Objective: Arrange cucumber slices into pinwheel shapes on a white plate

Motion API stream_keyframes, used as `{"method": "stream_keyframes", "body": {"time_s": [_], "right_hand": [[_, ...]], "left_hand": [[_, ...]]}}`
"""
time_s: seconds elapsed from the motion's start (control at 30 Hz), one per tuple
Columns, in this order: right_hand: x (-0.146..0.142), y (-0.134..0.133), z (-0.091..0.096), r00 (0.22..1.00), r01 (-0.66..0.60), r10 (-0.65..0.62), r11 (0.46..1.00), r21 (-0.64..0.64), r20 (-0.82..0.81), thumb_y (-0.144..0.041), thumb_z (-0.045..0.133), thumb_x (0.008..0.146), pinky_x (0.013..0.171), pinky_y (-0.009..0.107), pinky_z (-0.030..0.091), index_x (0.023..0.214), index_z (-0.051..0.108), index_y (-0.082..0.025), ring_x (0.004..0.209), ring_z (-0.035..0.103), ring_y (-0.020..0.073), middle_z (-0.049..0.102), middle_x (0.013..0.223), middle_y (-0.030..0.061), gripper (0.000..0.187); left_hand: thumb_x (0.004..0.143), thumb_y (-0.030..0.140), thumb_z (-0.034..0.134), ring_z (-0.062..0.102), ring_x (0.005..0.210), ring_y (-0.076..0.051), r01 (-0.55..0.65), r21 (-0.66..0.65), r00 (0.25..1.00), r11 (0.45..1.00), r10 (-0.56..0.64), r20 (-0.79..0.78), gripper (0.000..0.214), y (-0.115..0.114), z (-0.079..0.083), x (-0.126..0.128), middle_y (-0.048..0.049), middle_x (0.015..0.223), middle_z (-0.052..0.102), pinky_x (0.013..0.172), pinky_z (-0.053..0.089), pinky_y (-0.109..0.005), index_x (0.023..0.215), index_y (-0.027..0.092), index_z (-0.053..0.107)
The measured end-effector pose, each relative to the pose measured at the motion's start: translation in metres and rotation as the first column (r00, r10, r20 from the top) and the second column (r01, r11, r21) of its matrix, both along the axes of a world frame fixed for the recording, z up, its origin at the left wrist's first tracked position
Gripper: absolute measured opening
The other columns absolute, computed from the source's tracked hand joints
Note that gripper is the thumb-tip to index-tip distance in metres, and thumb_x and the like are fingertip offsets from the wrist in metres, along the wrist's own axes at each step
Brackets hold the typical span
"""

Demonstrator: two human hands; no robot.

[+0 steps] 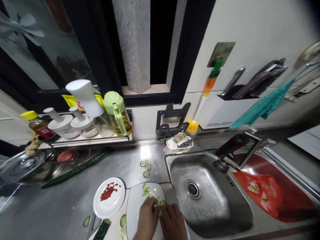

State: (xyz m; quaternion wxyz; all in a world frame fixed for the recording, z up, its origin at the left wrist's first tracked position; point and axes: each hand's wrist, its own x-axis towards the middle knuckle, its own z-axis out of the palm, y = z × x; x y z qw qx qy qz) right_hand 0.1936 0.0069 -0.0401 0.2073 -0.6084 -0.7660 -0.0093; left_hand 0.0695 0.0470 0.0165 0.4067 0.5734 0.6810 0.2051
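Note:
Both my hands work over a white oval plate (136, 206) at the bottom centre of the steel counter. My left hand (147, 220) and my right hand (173, 222) meet at their fingertips on cucumber slices (161, 204) lying on the plate. More slices (145, 190) sit at the plate's far end. Whether either hand actually pinches a slice is hard to tell. A small round plate with red pieces (109, 197) stands just left of the oval plate.
A long whole cucumber (77, 170) lies on the counter behind. Loose slices (145, 167) sit near the sink (207, 196). A cucumber end (102, 230) lies by a knife. Condiment rack (85, 123), pot lid (22, 166), faucet (237, 153), red bag (262, 190).

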Motion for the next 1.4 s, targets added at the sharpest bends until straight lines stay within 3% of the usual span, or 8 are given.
{"method": "stream_keyframes", "body": {"time_s": [0.17,0.47,0.67,1.07,1.27,1.4], "right_hand": [[-0.003,0.002,-0.005,0.999,0.038,-0.039,0.999,0.036,0.035,-0.012,0.054,0.07,0.066,0.037,0.031,0.091,0.053,-0.024,0.087,0.049,0.0264,0.06,0.085,0.0036,0.024],[0.0,0.004,0.009,0.995,0.043,-0.039,0.998,-0.044,0.094,-0.013,0.059,0.07,0.072,0.039,0.033,0.096,0.054,-0.023,0.094,0.05,0.0275,0.063,0.091,0.0028,0.029],[0.0,0.005,0.011,0.997,0.019,-0.015,0.998,-0.054,0.079,-0.013,0.059,0.073,0.069,0.038,0.032,0.092,0.054,-0.024,0.09,0.05,0.026,0.062,0.088,0.0021,0.023],[0.001,0.004,0.015,0.998,0.062,-0.061,0.993,-0.105,0.017,-0.013,0.062,0.068,0.067,0.038,0.032,0.094,0.054,-0.026,0.09,0.051,0.0262,0.062,0.086,0.0014,0.03],[0.012,-0.01,0.011,0.998,0.068,-0.068,0.995,-0.067,-0.006,-0.013,0.06,0.066,0.065,0.036,0.033,0.096,0.053,-0.027,0.088,0.052,0.0245,0.063,0.086,0.0004,0.033],[0.016,-0.028,-0.005,0.999,-0.002,0.001,1.0,0.024,0.032,-0.013,0.059,0.062,0.066,0.034,0.035,0.095,0.053,-0.027,0.09,0.053,0.0239,0.066,0.088,0.0002,0.036]], "left_hand": [[0.074,0.007,0.046,0.062,0.085,-0.014,0.009,-0.022,1.0,1.0,-0.009,0.009,0.026,0.0,-0.001,0.0,-0.004,0.091,0.068,0.08,0.045,-0.023,0.085,0.018,0.066],[0.075,0.007,0.046,0.061,0.083,-0.014,0.011,-0.026,1.0,1.0,-0.011,-0.011,0.025,0.001,-0.001,0.0,-0.0044,0.088,0.068,0.08,0.045,-0.024,0.083,0.018,0.067],[0.074,0.006,0.045,0.061,0.084,-0.014,0.003,-0.018,1.0,1.0,-0.003,0.001,0.026,0.001,-0.002,0.0,-0.0045,0.089,0.068,0.08,0.045,-0.024,0.084,0.018,0.066],[0.075,0.009,0.046,0.063,0.087,-0.014,0.006,0.014,1.0,1.0,-0.006,0.001,0.026,-0.002,0.002,-0.001,-0.0048,0.093,0.07,0.082,0.046,-0.023,0.087,0.019,0.067],[0.079,0.025,0.046,0.064,0.075,-0.016,-0.047,0.075,0.999,0.996,0.046,0.013,0.023,-0.024,-0.008,-0.034,-0.0065,0.09,0.071,0.074,0.05,-0.026,0.088,0.021,0.067],[0.078,0.037,0.047,0.064,0.07,-0.018,-0.265,0.175,0.954,0.948,0.284,-0.094,0.027,-0.054,-0.026,-0.078,-0.0058,0.086,0.072,0.07,0.051,-0.028,0.089,0.023,0.068]]}}
